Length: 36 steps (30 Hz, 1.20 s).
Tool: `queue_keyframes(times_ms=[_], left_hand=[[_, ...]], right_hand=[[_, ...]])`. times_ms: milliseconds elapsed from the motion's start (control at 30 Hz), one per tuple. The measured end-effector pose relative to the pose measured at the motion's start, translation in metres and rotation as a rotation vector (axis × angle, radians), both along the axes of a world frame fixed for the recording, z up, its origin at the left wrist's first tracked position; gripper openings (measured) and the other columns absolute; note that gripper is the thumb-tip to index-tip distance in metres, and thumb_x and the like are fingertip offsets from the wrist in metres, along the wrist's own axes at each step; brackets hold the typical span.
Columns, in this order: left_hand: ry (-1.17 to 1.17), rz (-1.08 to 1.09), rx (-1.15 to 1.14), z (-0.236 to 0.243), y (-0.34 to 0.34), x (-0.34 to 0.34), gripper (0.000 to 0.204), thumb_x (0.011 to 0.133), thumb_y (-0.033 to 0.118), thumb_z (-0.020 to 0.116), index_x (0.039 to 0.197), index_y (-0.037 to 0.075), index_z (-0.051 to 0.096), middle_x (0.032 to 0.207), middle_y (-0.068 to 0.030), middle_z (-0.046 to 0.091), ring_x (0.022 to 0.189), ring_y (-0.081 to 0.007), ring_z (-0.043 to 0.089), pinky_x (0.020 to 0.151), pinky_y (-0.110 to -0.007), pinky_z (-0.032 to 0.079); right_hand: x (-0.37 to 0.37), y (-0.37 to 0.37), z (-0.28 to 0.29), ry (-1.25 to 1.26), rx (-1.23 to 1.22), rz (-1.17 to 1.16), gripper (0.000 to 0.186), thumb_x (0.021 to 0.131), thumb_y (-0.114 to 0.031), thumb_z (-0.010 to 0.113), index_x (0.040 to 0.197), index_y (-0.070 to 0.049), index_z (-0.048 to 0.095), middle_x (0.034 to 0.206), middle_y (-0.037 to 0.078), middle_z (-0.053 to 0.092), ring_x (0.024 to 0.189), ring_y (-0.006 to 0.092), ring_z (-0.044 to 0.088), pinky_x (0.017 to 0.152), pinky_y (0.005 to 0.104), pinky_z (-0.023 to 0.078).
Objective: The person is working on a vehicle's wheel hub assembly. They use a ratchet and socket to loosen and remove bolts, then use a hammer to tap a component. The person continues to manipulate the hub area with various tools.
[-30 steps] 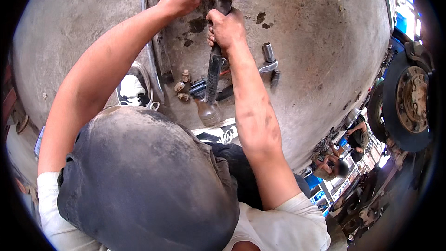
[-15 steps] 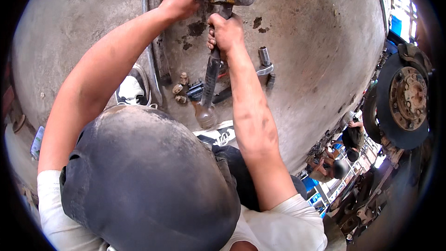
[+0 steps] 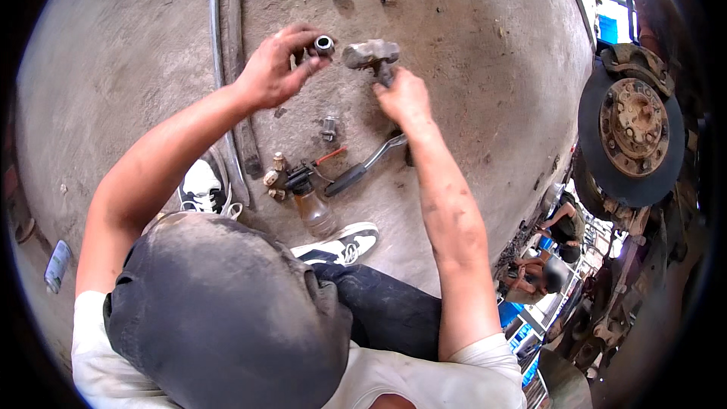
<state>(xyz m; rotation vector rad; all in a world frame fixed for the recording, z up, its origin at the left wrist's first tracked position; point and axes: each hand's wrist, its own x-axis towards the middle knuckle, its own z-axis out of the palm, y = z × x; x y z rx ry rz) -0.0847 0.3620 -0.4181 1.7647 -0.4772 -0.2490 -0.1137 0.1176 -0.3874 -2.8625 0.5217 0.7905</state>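
The left hand (image 3: 276, 68) gripped a small metal sleeve (image 3: 324, 45); the right hand (image 3: 401, 95) had drawn the hammer (image 3: 371, 53) off it, pausing the blows.

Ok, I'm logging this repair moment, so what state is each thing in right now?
Left hand: closed on a small metal ring.
Metal ring: held at the fingertips, above the floor.
Right hand: gripping the hammer handle.
Hammer: held with its head beside the ring.
Oil bottle: standing on the concrete.
Ratchet wrench: lying flat on the floor.
Brake disc: exposed, no wheel fitted.
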Motion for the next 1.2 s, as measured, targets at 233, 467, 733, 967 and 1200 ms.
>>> queue_keyframes(times_ms=[233, 467, 733, 967, 1200], left_hand=[[0.436, -0.301, -0.694, 0.091, -0.008, -0.015, 0.052, 0.092, 0.021, 0.062, 0.133, -0.006, 0.045, 0.110, -0.0092, 0.063, 0.091, -0.0108, 0.056, 0.082, -0.025, 0.046], [0.533, -0.333, -0.827, 0.116, -0.009, -0.022, 0.058, 0.090, 0.025, 0.065, 0.135, -0.005, 0.043, 0.106, -0.0115, 0.061, 0.091, -0.0140, 0.056, 0.083, -0.029, 0.047], [0.606, -0.425, -0.861, 0.126, -0.002, -0.023, 0.060, 0.092, 0.022, 0.058, 0.140, -0.007, 0.035, 0.100, -0.0147, 0.061, 0.083, -0.0169, 0.056, 0.077, -0.030, 0.047], [0.642, -0.604, -0.900, 0.135, 0.001, -0.020, 0.061, 0.095, 0.022, 0.053, 0.144, -0.005, 0.028, 0.102, -0.0128, 0.059, 0.087, -0.0154, 0.055, 0.080, -0.029, 0.046], [0.526, -0.647, -0.789, 0.137, 0.009, -0.020, 0.060, 0.095, 0.017, 0.051, 0.145, -0.006, 0.026, 0.096, -0.0106, 0.062, 0.087, -0.0144, 0.056, 0.084, -0.030, 0.046]], right_hand=[[-0.014, 0.030, -0.057, -0.126, 0.153, -0.047, 0.037, 0.081, -0.025, 0.068, 0.104, 0.001, 0.058, 0.097, 0.025, 0.066, 0.094, 0.0405, 0.064, 0.084, 0.0459, 0.051], [-0.018, 0.032, -0.067, -0.247, 0.329, -0.007, 0.032, 0.082, -0.022, 0.066, 0.104, 0.001, 0.059, 0.092, 0.022, 0.066, 0.087, 0.0388, 0.065, 0.079, 0.0441, 0.053], [0.006, 0.023, 0.091, -0.758, 0.657, -0.149, 0.019, 0.087, -0.013, 0.065, 0.101, 0.001, 0.064, 0.087, 0.011, 0.068, 0.078, 0.0171, 0.065, 0.071, 0.0298, 0.052], [-0.005, 0.046, 0.207, -0.844, 0.961, 0.344, 0.031, 0.074, -0.019, 0.077, 0.099, -0.003, 0.068, 0.085, 0.003, 0.062, 0.082, 0.0143, 0.054, 0.067, 0.0262, 0.044], [-0.015, 0.065, 0.223, -0.725, 0.795, 0.455, 0.047, 0.049, -0.036, 0.086, 0.085, -0.009, 0.071, 0.080, 0.003, 0.052, 0.075, 0.0162, 0.045, 0.065, 0.0261, 0.035]])
